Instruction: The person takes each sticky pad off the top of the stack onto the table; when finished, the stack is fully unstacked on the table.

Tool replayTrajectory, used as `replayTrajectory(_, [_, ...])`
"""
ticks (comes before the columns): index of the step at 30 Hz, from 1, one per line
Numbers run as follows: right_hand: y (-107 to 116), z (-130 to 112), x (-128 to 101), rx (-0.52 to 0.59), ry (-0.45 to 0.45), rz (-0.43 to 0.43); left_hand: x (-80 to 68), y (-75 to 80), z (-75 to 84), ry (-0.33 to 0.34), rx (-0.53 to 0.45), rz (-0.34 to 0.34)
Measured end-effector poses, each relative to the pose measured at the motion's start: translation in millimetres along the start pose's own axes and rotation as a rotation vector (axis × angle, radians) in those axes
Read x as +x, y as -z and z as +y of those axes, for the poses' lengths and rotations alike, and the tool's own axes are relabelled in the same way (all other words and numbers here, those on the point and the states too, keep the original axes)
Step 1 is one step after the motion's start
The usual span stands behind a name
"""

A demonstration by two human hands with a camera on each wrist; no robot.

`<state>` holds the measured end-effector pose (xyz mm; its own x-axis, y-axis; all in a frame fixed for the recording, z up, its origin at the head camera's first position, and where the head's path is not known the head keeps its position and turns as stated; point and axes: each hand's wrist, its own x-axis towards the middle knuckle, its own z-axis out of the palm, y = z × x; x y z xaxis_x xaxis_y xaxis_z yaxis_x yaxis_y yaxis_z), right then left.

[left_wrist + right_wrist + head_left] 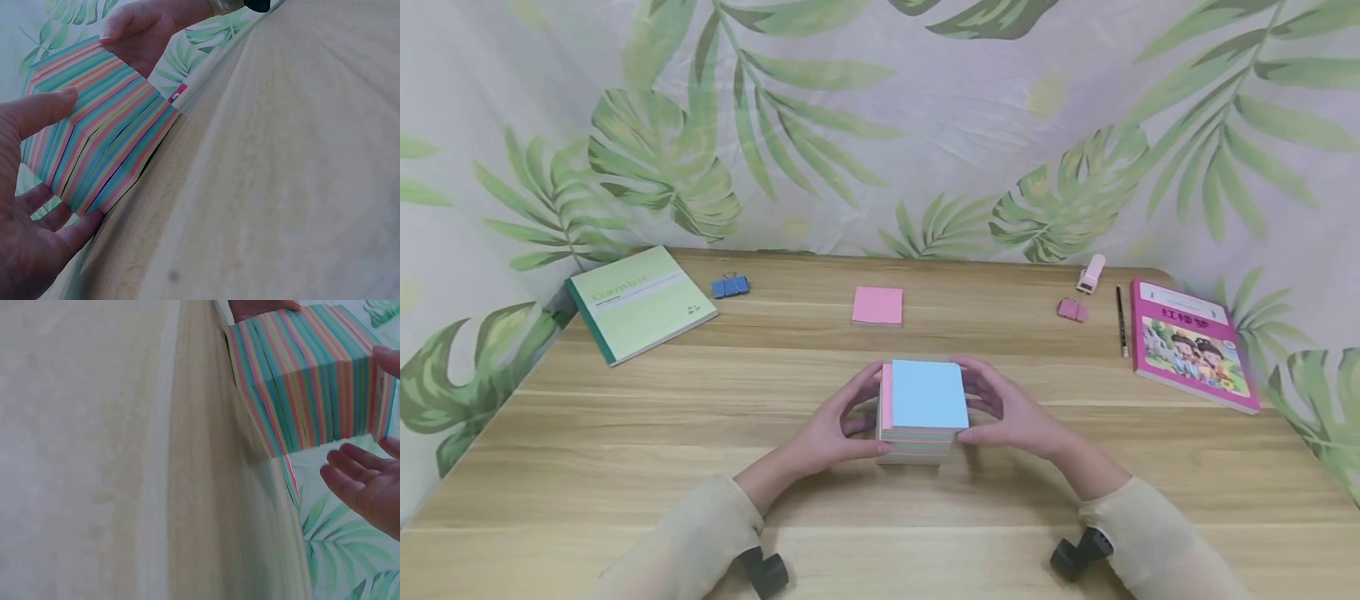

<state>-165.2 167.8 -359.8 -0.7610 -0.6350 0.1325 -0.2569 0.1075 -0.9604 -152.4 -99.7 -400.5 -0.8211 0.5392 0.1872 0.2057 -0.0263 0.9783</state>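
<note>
A tall stack of sticky note pads point(914, 447), striped in several colours along its sides point(115, 134), stands on the table in front of me. On top, a blue sticky note pad point(929, 394) sits shifted to the right, baring a pink strip at the left. My left hand point(831, 429) grips the stack from the left, thumb on the near face and fingers around the far side. With thumb and forefinger, my right hand point(1018, 417) holds the blue pad's right edge; its other fingers point(350, 465) are spread off the stack in the right wrist view.
Behind the stack lies a pink sticky note pad point(877, 306). A green notebook point(643, 304) and blue binder clip point(731, 286) are at left. Toward the right are a pink binder clip point(1072, 310), pale pink clip point(1092, 273), pencil point(1122, 321) and pink book point(1193, 346).
</note>
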Motion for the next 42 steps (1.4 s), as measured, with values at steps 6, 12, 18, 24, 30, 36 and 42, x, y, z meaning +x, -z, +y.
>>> replayTrajectory(6, [20,4,-4,0.278,-0.003,-0.046,-1.8,-1.8,15.7,0.025,-0.009,0.015])
replayTrajectory(12, [51,9,7,0.579,-0.03,-0.064,-2.5,-2.4,26.9,0.023,-0.019,0.023])
replayTrajectory(18, [76,21,36,0.667,-0.096,0.0,-3.4,-0.1,26.8,0.009,-0.01,0.022])
replayTrajectory(24, [93,37,72,0.608,-0.221,0.072,-4.6,0.4,27.7,0.022,-0.02,0.02])
replayTrajectory(30, [100,46,96,0.582,-0.331,0.132,-4.2,-1.5,27.0,0.034,-0.038,0.006])
replayTrajectory(36, [98,56,110,0.579,-0.406,0.163,-4.4,-3.3,26.3,0.037,-0.035,0.003])
replayTrajectory(42, [92,68,120,0.553,-0.411,0.137,-4.4,-4.1,26.7,0.042,-0.025,0.005])
